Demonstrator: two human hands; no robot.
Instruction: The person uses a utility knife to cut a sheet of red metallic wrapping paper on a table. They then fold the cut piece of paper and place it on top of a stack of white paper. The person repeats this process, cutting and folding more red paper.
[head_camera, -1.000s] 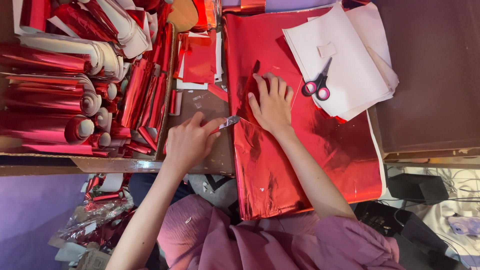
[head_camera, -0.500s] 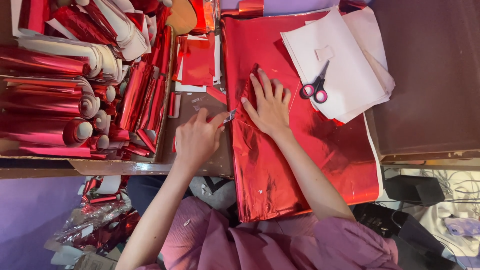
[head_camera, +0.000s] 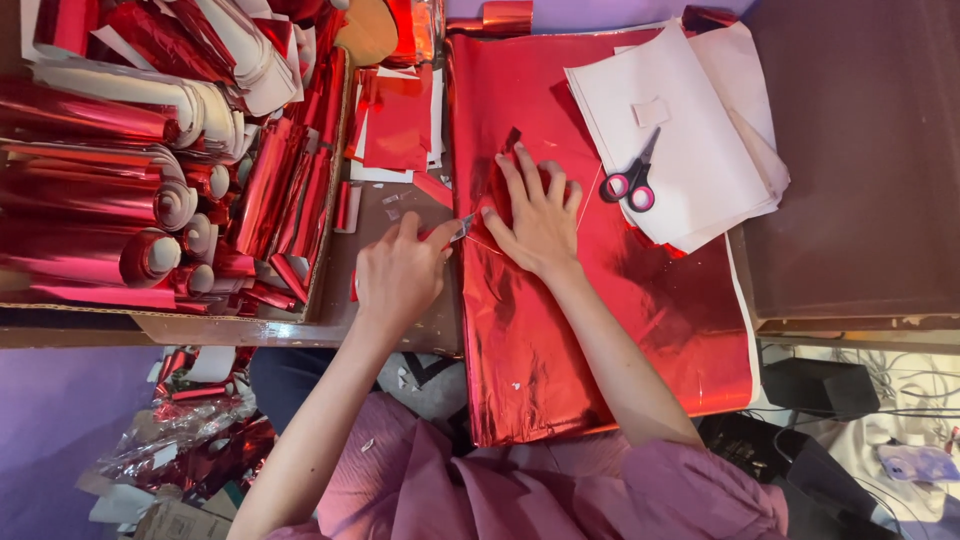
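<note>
The left hand is curled into a closed grip around a small craft knife, whose metal blade tip pokes out from between the fingers and meets the left edge of the red foil sheet. The right hand lies flat on that sheet with its fingers spread wide, holding nothing, just pressing the foil down right beside the blade. The shiny foil sheet covers the middle of the brown desk, its near edge hanging toward the person's pink sleeves. Just past the right hand's fingertips, pink-handled scissors rest on a stack of white paper overlapping the foil's far right corner. To the left, a cardboard box is packed with red foil rolls.
</note>
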